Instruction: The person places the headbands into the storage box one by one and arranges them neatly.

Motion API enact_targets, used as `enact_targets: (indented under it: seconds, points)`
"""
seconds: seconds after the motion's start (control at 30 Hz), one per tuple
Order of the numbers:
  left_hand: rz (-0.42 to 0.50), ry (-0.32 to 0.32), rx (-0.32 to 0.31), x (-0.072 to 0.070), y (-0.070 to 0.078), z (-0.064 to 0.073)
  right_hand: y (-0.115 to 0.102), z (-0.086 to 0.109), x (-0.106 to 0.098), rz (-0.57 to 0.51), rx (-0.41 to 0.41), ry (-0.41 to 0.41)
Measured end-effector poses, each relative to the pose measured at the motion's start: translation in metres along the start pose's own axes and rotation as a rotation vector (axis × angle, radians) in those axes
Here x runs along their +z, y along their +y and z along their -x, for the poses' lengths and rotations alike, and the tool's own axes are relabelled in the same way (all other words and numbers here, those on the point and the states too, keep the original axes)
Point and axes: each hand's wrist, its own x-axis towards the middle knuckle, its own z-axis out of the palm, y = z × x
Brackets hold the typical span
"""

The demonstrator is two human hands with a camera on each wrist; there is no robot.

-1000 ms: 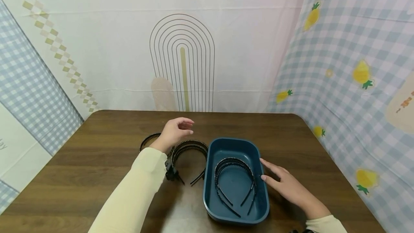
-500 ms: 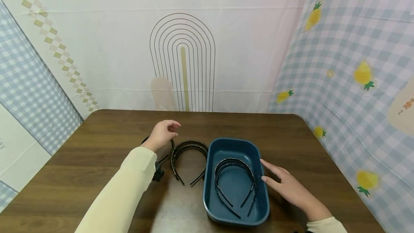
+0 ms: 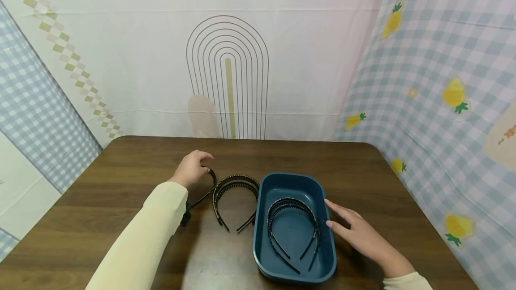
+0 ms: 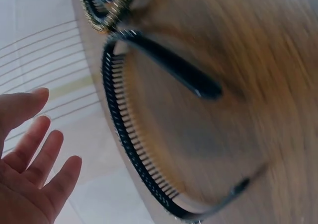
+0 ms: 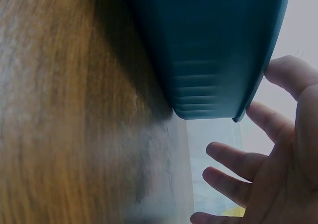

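In the head view my left hand (image 3: 188,170) is over the leftmost black headband (image 3: 212,179), covering part of its arch. The left wrist view shows that hand (image 4: 32,177) with its fingers spread, apart from the toothed black headband (image 4: 119,100). Just right of it lie black headbands with gold-edged arches (image 3: 238,179), one laid against the other. More black headbands (image 3: 291,200) rest inside a blue plastic bin (image 3: 292,229). At the bin's right side my right hand (image 3: 356,234) touches the rim with thumb and fingertip, its other fingers extended.
Everything stands on a brown wooden table (image 3: 121,218). A white printed cloth (image 3: 302,79) hangs behind its back edge, and a blue checked cloth (image 3: 423,138) with pineapples runs along the right side.
My left hand has moved left, away from the middle headbands, and is now over the leftmost one. The right hand has stayed at the bin's rim.
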Motion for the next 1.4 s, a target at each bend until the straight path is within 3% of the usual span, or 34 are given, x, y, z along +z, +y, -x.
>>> enact_targets:
  seconds: [0.63, 0.93, 1.4]
  points:
    - [-0.089, -0.091, -0.062, -0.006, -0.022, 0.002, -0.001, 0.0, 0.0, -0.007, -0.014, 0.003]
    - [-0.104, -0.136, -0.113, -0.009, -0.021, 0.0, -0.001, 0.0, 0.0, -0.008, -0.009, 0.009]
    - [-0.18, -0.161, -0.16, -0.001, -0.03, -0.005, -0.001, 0.001, 0.0, -0.012, 0.004, 0.006]
